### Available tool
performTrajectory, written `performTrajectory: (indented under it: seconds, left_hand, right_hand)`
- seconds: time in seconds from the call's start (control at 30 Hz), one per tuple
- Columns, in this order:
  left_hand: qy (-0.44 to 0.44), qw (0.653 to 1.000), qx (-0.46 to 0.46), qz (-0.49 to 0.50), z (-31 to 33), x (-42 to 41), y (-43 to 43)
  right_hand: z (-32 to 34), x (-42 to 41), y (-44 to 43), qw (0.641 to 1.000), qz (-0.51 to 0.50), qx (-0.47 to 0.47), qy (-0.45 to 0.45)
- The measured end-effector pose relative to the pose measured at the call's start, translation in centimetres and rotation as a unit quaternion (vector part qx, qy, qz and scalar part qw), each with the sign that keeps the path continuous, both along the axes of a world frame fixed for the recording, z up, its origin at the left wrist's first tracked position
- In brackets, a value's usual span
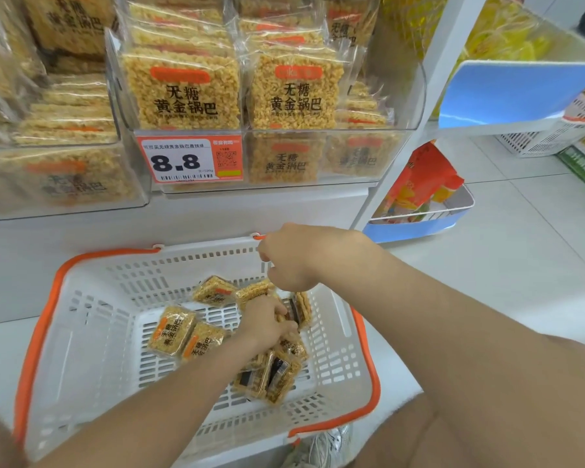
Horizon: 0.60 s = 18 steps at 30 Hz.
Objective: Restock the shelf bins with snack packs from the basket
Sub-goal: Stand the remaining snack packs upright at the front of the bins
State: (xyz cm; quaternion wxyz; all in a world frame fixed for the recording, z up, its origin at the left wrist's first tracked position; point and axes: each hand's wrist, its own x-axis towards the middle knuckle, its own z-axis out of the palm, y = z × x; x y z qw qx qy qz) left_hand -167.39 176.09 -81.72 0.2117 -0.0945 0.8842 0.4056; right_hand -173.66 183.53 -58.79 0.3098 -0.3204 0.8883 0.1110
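Observation:
A white basket with an orange rim [40, 319] stands on the floor below the shelf. Several small golden rice-crisp snack packs [175, 330] lie loose on its bottom. My left hand [266, 319] reaches down into the basket, and its fingers curl round a snack pack in the pile at the right. My right hand [296, 257] hovers over the basket's far right corner, fingers curled, with nothing visible in it. Above, a clear shelf bin [414, 96] holds upright rows of the same snack in larger packs [185, 92].
An orange price tag reading 8.8 [187, 159] hangs on the bin's front. Another clear bin [48, 177] of snacks sits to the left. A blue bin with orange bags [419, 228] is on the floor at right. My shoe [321, 447] touches the basket's near edge.

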Motion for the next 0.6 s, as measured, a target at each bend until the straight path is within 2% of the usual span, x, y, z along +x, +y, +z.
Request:
performTrajectory:
  seconds: [0.1, 0.2, 0.4, 0.5, 0.6]
  left_hand:
    - [0.029, 0.998, -0.002, 0.057, 1.2, 0.0, -0.9]
    - [0.023, 0.998, -0.005, 0.053, 2.9, 0.0, -2.2]
    - [0.063, 0.988, 0.135, 0.05, 10.5, -0.1, -4.1]
    - [0.083, 0.972, 0.213, 0.049, 14.8, 0.1, -5.7]
    - [0.135, 0.96, 0.239, 0.047, 18.3, 0.8, -7.3]
  right_hand:
    - [0.5, -0.1, 0.1, 1.0, 0.003, 0.011, 0.006]
    - [1.5, -0.2, -0.1, 0.999, -0.001, 0.033, 0.005]
    - [3.9, 0.6, -0.4, 0.993, 0.029, 0.111, -0.008]
    - [4.8, 1.0, -0.1, 0.998, 0.033, 0.048, 0.035]
    - [5.3, 1.5, 0.1, 0.999, 0.015, -0.039, 0.012]
